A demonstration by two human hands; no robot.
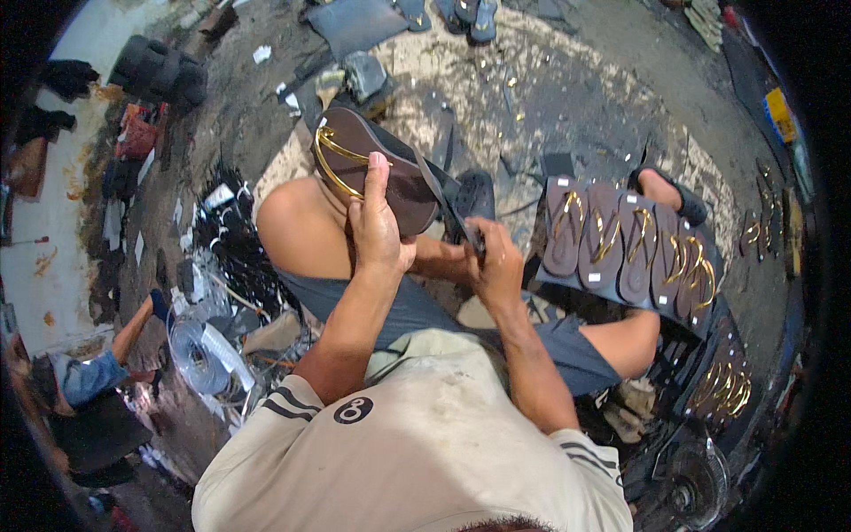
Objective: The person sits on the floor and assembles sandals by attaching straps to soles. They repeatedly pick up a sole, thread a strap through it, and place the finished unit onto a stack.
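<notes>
Well off the sheet edge (610, 289), the left hand (378, 234) grips a sandal (409, 188).

The grimy floor (244, 106) bears black scraps (232, 238) left of the left hand (379, 232), a clear plastic roll (202, 359) lower on that side, and slippers (483, 25) far ahead of the right hand (498, 270).

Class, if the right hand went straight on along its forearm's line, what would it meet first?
Probably the black shoe just ahead of the right hand, though depth is unclear and the hand might pass above it.
</notes>
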